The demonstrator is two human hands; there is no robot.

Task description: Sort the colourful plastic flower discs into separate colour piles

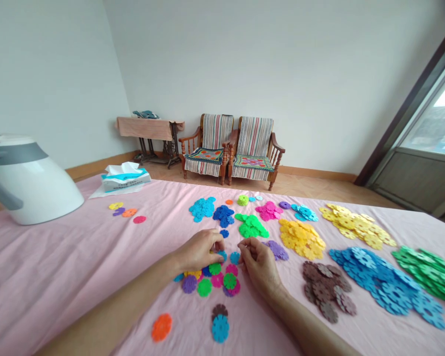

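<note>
My left hand (203, 249) is curled over a loose group of plastic snowflake discs, with its thumb and fingers closed at a light blue snowflake disc (223, 256). Opposite it, my right hand (260, 264) has its fingers drawn together; whatever they pinch is hidden or too small to name. Another light blue disc (235, 257) lies close to the right fingertips. Below both hands are mixed discs, among them a purple disc (189, 284), a green disc (204, 287) and a pink disc (217, 280). The left hand partly covers some yellow and blue ones.
Sorted piles lie to the right: brown discs (321, 284), blue discs (385, 282), yellow discs (302, 237) and green discs (430, 272). An orange disc (161, 327) is near the front. A white kettle (40, 183) and tissue box (126, 179) stand left on the pink cloth (77, 267).
</note>
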